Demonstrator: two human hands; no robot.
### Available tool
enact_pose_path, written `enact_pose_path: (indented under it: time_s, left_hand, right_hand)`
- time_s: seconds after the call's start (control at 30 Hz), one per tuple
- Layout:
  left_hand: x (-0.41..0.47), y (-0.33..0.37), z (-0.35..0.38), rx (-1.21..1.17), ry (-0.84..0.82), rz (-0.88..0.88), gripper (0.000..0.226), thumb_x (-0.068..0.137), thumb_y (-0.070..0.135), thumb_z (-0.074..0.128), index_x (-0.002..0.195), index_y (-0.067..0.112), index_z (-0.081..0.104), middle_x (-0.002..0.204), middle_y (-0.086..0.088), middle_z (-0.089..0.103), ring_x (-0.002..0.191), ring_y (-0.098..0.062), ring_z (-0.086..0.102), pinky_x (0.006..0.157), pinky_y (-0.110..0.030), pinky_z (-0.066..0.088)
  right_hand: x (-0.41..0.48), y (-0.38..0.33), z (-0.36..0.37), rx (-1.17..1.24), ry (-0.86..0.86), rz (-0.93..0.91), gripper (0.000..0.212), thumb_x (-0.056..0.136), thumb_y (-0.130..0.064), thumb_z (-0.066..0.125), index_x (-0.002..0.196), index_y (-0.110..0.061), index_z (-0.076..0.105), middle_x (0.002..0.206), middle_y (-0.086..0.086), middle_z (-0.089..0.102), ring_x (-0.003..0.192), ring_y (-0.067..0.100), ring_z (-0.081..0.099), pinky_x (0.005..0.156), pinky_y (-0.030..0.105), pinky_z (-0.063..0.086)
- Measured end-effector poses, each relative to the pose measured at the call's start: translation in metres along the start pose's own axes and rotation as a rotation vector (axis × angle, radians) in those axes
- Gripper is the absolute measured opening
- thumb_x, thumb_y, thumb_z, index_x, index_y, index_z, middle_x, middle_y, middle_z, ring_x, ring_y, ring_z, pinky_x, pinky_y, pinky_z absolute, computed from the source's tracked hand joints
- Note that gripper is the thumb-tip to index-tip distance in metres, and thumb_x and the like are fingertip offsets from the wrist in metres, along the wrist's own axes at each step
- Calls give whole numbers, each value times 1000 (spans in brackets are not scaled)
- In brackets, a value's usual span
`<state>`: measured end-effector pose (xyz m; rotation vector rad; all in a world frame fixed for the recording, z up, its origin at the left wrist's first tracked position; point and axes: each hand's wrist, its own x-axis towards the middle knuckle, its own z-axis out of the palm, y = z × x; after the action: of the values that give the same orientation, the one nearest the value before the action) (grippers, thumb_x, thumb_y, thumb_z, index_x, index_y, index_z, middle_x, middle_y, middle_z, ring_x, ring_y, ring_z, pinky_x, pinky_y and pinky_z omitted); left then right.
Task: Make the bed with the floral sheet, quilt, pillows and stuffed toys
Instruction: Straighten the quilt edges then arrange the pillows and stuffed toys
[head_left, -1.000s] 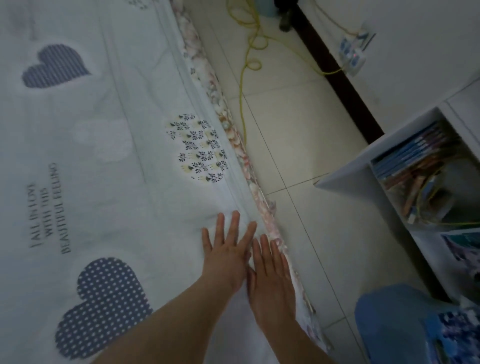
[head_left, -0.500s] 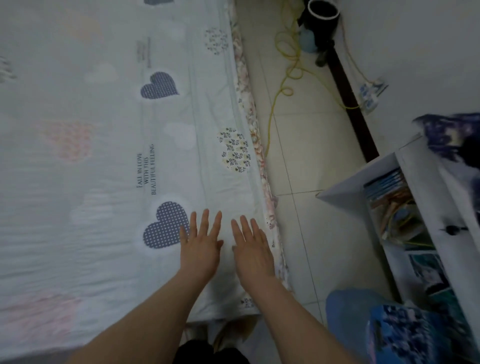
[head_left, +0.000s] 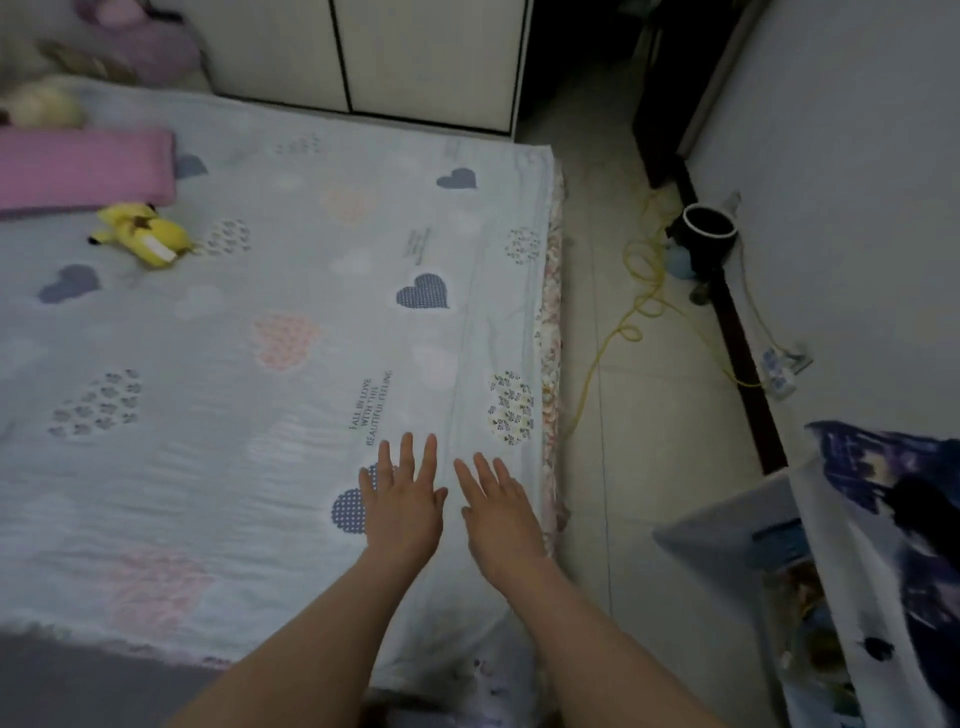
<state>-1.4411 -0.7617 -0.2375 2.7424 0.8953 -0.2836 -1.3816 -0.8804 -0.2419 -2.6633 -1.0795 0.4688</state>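
A pale blue quilt (head_left: 270, 364) with heart prints lies spread flat over the bed. The floral sheet (head_left: 550, 322) shows as a strip along the bed's right edge. My left hand (head_left: 402, 501) and my right hand (head_left: 501, 512) lie side by side, palms down with straight fingers, on the quilt near its front right corner. A pink pillow (head_left: 83, 171) sits at the far left. A yellow stuffed toy (head_left: 145, 236) lies just in front of it. More stuffed toys, purple (head_left: 156, 47) and cream (head_left: 41, 101), are blurred at the back left.
A tiled floor (head_left: 649, 467) runs along the bed's right side with a yellow cable (head_left: 639, 312), a dark pot (head_left: 709, 234) and a power strip (head_left: 782, 366) by the wall. A white shelf unit (head_left: 737, 525) stands front right. Cupboard doors (head_left: 415, 57) stand behind the bed.
The view has pulled back and tilted up, showing the whole bed, pillow and toys. My hands stayed flat on the quilt and spread slightly apart.
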Motion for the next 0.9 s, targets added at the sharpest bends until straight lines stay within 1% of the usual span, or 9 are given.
enact_pose_path:
  time_s: [0.07,0.1,0.13,0.17,0.23,0.47,0.6,0.7,0.9]
  left_hand:
    - [-11,18,-8,-17,22,-91,67,104,45,25,152,28,-17,162,-2,-14,148,-30,-15,117,-52,-4]
    - [-20,32,-14,-29,41,-144,66,104,44,25,152,29,-18,162,-2,-15,148,-30,-16,117,-52,-4]
    - [-27,39,-17,-40,49,-174,65,104,44,24,152,29,-17,162,-2,-15,148,-30,-16,117,-53,-3]
    - [-26,41,-17,-42,50,-168,65,104,44,25,152,29,-17,162,-2,-15,148,-30,-15,117,-53,-2]
    - [-40,55,-20,-24,66,-231,65,104,44,25,152,28,-17,162,-3,-14,148,-31,-14,118,-54,0]
    - [-41,74,-28,-19,56,-265,65,105,43,23,152,27,-19,161,-4,-18,147,-31,-18,118,-54,-2]
    - [-33,87,-28,-12,58,-280,64,105,42,23,153,22,-14,162,-5,-15,148,-31,-13,119,-51,-1]
    - [-22,108,-25,-33,43,-331,63,105,41,23,155,20,-10,163,-5,-11,149,-30,-9,120,-48,1]
    - [5,154,-18,-59,-1,-484,61,105,41,22,156,19,-4,163,-6,-11,149,-31,-11,120,-50,1]
  right_hand:
    - [1,11,-21,-50,-24,-74,61,106,-22,32,156,-25,-4,163,2,-7,150,23,-7,120,36,-1]
    - [1,21,-32,-89,-25,-147,61,107,-22,31,156,-24,-5,163,3,-8,150,24,-7,120,36,0]
    - [0,25,-41,-104,-27,-193,60,107,-23,31,156,-24,-5,163,3,-8,150,25,-7,121,37,1]
    - [2,26,-44,-111,-37,-192,60,107,-23,31,156,-24,-4,164,3,-7,150,25,-7,121,37,2]
    - [-2,34,-57,-142,-45,-259,60,106,-23,31,156,-24,-3,164,3,-6,150,25,-6,120,36,2]
    - [4,50,-82,-168,-77,-270,61,106,-22,31,156,-24,-4,164,2,-5,150,24,-6,120,37,4]
    - [14,62,-93,-164,-89,-285,60,106,-20,31,156,-20,-1,164,4,-3,151,24,-3,121,36,8]
    - [33,83,-102,-170,-112,-342,58,107,-20,31,156,-18,2,164,5,-1,151,24,0,121,36,11]
    - [67,133,-120,-210,-188,-448,56,107,-20,31,156,-17,6,164,6,1,151,25,3,120,37,12]
